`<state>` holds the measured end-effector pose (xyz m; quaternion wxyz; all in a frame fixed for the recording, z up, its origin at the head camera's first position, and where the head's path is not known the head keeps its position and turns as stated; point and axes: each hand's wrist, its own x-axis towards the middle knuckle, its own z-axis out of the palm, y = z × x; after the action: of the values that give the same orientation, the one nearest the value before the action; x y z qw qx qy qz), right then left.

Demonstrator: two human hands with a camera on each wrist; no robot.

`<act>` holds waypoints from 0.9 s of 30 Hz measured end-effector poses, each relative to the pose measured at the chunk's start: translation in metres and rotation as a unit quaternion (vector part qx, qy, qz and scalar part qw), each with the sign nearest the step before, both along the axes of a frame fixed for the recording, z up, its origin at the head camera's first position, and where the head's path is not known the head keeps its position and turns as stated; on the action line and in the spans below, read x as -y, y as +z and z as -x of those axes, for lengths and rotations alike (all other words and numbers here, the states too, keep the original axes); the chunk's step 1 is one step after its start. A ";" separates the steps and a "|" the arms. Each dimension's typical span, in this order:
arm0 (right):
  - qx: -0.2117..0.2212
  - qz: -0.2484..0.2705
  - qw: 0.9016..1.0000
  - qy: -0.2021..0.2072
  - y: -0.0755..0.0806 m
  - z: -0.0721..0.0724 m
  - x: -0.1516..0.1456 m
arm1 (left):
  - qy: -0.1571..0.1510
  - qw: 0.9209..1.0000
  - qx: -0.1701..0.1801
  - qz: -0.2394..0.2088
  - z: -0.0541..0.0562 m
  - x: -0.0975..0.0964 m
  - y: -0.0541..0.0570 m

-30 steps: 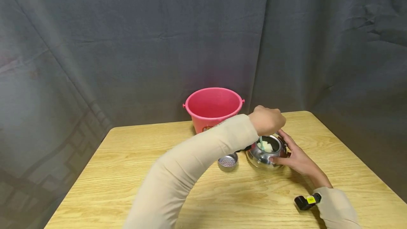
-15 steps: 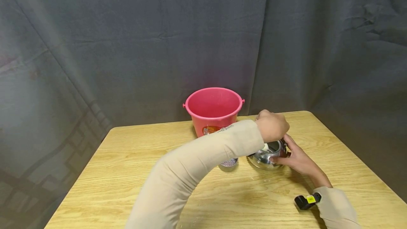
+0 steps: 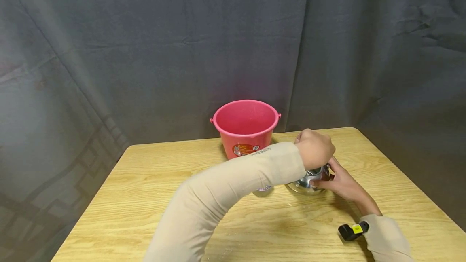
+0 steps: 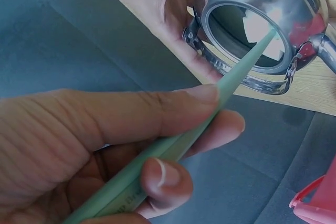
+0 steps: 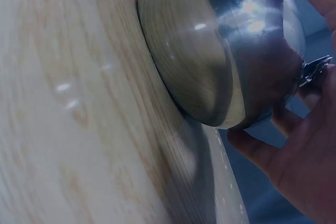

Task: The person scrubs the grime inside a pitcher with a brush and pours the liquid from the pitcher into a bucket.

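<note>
My left hand (image 3: 316, 148) grips the green handle of a cup brush (image 4: 244, 69), thumb along the top and fingers curled beneath. The brush's white head sits inside the mouth of a shiny steel teapot (image 4: 310, 3). Around the teapot's right side, my right hand (image 3: 340, 185) holds the body with spread thumb and fingers. The teapot stands on the wooden table, its bail handle folded down at the rim and its spout visible in the left wrist view. In the head view, my left hand and sleeve hide the brush and part of the teapot.
A pink bucket (image 3: 227, 142) stands at the back of the table (image 3: 153, 197). Left of the teapot, a small perforated metal strainer (image 3: 263, 192) is mostly covered by my left sleeve. A grey curtain (image 3: 164, 51) hangs behind the table.
My left hand has moved slightly right and down over the teapot, with the brush in it. My right hand keeps its hold. The strainer has become more hidden by the sleeve.
</note>
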<state>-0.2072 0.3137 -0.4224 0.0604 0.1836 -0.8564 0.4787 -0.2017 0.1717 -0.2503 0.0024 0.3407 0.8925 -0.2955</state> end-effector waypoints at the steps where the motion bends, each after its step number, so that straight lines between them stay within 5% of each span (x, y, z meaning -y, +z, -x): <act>1: -0.001 -0.004 1.000 -0.003 0.000 0.000 0.000 | -0.001 1.000 -0.002 0.000 -0.001 0.000 0.000; 27: 0.003 0.008 1.000 0.004 0.001 0.001 0.001 | -0.001 1.000 -0.024 -0.021 -0.001 0.006 -0.007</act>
<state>-0.2082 0.3125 -0.4218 0.0570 0.1853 -0.8522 0.4860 -0.2003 0.1656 -0.2576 -0.0262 0.3349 0.8977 -0.2851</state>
